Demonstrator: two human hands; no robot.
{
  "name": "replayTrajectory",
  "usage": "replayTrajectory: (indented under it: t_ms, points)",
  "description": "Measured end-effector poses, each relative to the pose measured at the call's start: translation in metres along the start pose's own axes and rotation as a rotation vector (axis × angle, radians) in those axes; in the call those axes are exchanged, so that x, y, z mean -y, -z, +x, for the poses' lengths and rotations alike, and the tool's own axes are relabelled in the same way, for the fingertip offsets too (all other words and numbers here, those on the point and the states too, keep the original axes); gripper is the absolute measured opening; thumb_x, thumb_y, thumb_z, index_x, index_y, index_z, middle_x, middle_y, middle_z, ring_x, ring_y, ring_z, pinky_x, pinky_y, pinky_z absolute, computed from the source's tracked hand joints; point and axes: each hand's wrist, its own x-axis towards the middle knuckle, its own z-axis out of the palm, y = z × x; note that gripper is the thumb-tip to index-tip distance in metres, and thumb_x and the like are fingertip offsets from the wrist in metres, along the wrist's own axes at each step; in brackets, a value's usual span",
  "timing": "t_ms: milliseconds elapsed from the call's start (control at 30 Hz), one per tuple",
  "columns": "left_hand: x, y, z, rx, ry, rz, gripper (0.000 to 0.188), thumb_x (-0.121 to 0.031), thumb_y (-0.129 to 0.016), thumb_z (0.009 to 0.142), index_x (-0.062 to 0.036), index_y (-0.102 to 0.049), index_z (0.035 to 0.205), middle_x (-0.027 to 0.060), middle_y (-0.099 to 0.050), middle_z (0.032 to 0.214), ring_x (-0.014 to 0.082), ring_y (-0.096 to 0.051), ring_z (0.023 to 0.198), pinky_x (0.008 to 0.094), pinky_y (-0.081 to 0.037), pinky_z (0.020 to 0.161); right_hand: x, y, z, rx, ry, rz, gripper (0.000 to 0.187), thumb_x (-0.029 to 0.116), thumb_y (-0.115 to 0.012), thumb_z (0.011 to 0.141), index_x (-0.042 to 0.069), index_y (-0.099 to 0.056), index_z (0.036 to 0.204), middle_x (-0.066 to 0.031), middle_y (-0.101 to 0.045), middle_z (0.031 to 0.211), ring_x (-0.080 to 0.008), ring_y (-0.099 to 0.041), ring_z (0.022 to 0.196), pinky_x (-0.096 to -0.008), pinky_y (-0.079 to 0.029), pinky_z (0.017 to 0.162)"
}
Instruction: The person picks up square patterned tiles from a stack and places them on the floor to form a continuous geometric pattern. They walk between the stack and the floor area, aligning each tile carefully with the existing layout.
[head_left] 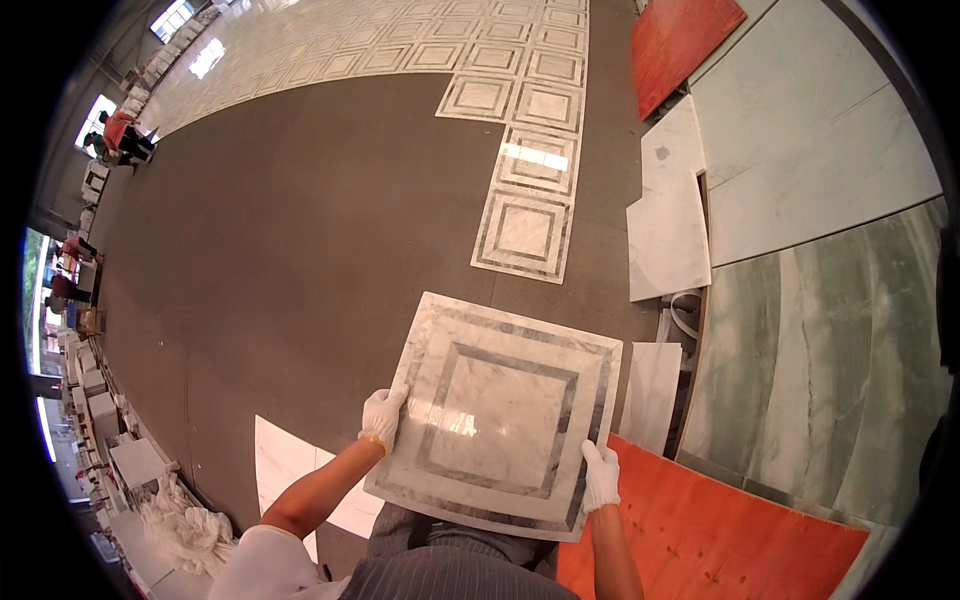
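Observation:
A polished white marble tile (505,415) with grey inlaid square bands is held up in front of my body, face upward. My left hand (382,415), in a white knitted glove, is closed on its left edge. On the opposite edge, my right hand (601,475) in a matching glove grips lower down, with the thumb over the face. The fingers beneath the tile are hidden. Ahead on the grey floor (300,210), a row of laid tiles (523,235) with the same square pattern runs away toward a larger patterned area.
An orange-red board (700,520) lies at my lower right. Large pale slabs (800,140) and a green veined slab (820,350) line the right side, beside a broken white slab (668,200). White pieces (290,460) lie at lower left. People (122,135) work far left.

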Motion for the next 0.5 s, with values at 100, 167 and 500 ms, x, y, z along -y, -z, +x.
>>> replayTrajectory:
  t_ms: [100,167,500]
  points:
    - [0.038,-0.034,0.044,-0.019,-0.002,-0.014,0.046,-0.039,-0.067,0.086,0.0063,-0.065,0.098,0.0033,-0.063,0.082,0.0101,-0.053,0.073,0.0267,-0.045,0.068,-0.025,-0.007,0.053,-0.028,-0.031,-0.11,0.042,0.028,-0.071,0.081,-0.003,-0.061,0.108,-0.0093,-0.065,0.103,-0.018,-0.059,0.093,-0.0325,-0.046,0.082]
    - [0.065,-0.066,0.08,-0.034,-0.012,-0.026,0.048,-0.039,-0.066,0.086,0.0071,-0.065,0.098,0.0034,-0.063,0.081,0.0104,-0.053,0.072,0.0269,-0.045,0.067,-0.057,-0.014,0.111,-0.013,-0.007,-0.125,0.044,0.03,-0.072,0.079,-0.003,-0.062,0.106,-0.0093,-0.065,0.1,-0.018,-0.059,0.092,-0.0323,-0.046,0.081]
    - [0.161,-0.197,0.319,-0.076,-0.024,0.05,0.055,-0.043,-0.065,0.087,0.0102,-0.065,0.1,0.006,-0.065,0.081,0.0116,-0.056,0.073,0.0277,-0.046,0.068,-0.131,-0.12,0.338,-0.043,0.004,-0.296,0.05,0.03,-0.078,0.076,-0.004,-0.06,0.106,-0.0087,-0.064,0.095,-0.0171,-0.058,0.085,-0.0311,-0.047,0.078]
